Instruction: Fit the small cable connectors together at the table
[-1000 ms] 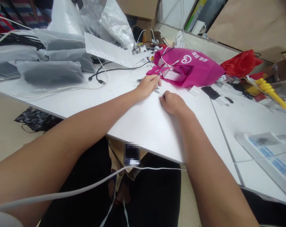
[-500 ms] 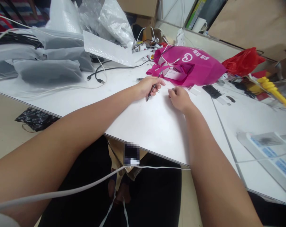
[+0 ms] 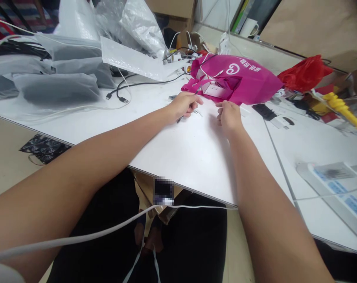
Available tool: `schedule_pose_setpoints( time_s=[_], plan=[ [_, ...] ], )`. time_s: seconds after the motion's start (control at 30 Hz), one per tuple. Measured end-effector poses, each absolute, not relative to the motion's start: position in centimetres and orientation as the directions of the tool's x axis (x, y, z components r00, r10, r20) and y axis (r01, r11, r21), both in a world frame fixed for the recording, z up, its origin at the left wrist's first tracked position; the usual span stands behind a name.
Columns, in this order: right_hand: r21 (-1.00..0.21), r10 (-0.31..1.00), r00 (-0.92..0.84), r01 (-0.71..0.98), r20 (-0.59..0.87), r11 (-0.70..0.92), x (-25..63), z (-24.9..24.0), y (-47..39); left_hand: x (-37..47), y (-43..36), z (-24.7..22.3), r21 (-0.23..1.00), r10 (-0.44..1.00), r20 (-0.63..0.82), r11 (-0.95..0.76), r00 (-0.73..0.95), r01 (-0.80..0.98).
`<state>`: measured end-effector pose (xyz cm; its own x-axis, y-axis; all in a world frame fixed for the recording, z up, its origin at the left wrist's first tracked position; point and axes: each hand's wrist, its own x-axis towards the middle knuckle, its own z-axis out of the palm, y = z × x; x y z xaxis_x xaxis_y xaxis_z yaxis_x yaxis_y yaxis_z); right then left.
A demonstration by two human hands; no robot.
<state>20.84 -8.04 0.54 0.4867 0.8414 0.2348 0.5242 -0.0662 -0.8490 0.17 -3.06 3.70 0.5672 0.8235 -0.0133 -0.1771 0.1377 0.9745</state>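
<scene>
My left hand [image 3: 183,107] is closed around a slim black pen [image 3: 180,119], whose dark end sticks out below the fingers. A thin silver-and-clear piece [image 3: 197,113], perhaps a refill or pen part, shows beside the same fingers. Just to the right, apart from it, is my right hand [image 3: 230,118]. Its fingers are curled in, with the index finger pointing left; whatever they hold, if anything, is hidden. Several more dark pens or pen parts [image 3: 172,97] lie on the white table [image 3: 190,153] behind my left wrist.
A magenta bag [image 3: 255,84] with a white box [image 3: 215,89] in its opening lies behind my hands. Grey plastic packets [image 3: 60,88] and a black USB cable [image 3: 124,100] are at left. At right are a black packet [image 3: 265,113] and a blue-and-white package [image 3: 337,192]. A white cord [image 3: 102,235] crosses my lap.
My right hand has moved slightly right, away from my left, and its index finger now points out. The pen in my left hand has shifted, with less of it showing.
</scene>
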Motion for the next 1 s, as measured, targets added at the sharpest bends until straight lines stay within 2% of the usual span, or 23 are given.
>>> schedule_pose_setpoints(
  time_s=[0.1, 0.17, 0.27, 0.4, 0.57, 0.63, 0.77, 0.87, 0.93, 1.0],
  plan=[
    [-0.960, 0.839, 0.531, 0.278, 0.122, -0.036, 19.2, 0.9, -8.6, 0.2, -3.6, 4.0, 0.985, 0.816, -0.013, 0.110, 0.578, -0.133],
    [-0.963, 0.857, 0.495, 0.269, 0.140, 0.002, 17.7, 1.2, -8.9, 0.3, -4.0, 4.0, 0.992, 0.812, -0.009, 0.081, 0.583, -0.097],
    [-0.910, 0.857, 0.454, 0.412, 0.244, 0.041, 15.8, 1.7, -9.1, 0.7, -4.5, 3.8, 0.998, 0.805, 0.005, 0.036, 0.593, -0.057],
    [-0.801, 0.807, 0.450, 0.596, 0.383, 0.048, 14.2, 2.2, -9.2, 1.6, -5.0, 3.0, 0.987, 0.834, 0.134, -0.063, 0.535, -0.148],
    [-0.842, 0.788, 0.497, 0.537, 0.364, 0.050, 11.5, 0.7, -9.0, 2.9, -5.2, 2.0, 0.973, 0.847, 0.138, -0.019, 0.514, -0.229],
    [-0.839, 0.782, 0.518, 0.543, 0.346, 0.011, 10.9, 0.2, -8.5, 3.1, -5.1, 1.8, 0.968, 0.845, 0.178, -0.057, 0.504, -0.246],
    [-0.747, 0.761, 0.530, 0.659, 0.374, -0.092, 11.5, 2.4, -8.7, 2.9, -4.6, 1.8, 0.953, 0.838, 0.251, -0.126, 0.485, -0.276],
    [-0.561, 0.719, 0.442, 0.823, 0.536, -0.088, 10.6, 5.6, -14.0, 2.8, -3.9, 2.0, 0.952, 0.851, 0.238, -0.109, 0.468, -0.286],
    [-0.504, 0.757, 0.389, 0.859, 0.525, -0.092, 7.7, 6.2, -20.5, 2.7, -3.5, 2.1, 0.950, 0.861, 0.235, -0.106, 0.452, -0.294],
    [-0.500, 0.846, 0.313, 0.864, 0.431, -0.065, 3.2, 4.4, -27.9, 2.6, -3.3, 2.1, 0.950, 0.862, 0.240, -0.113, 0.446, -0.292]
  ],
)
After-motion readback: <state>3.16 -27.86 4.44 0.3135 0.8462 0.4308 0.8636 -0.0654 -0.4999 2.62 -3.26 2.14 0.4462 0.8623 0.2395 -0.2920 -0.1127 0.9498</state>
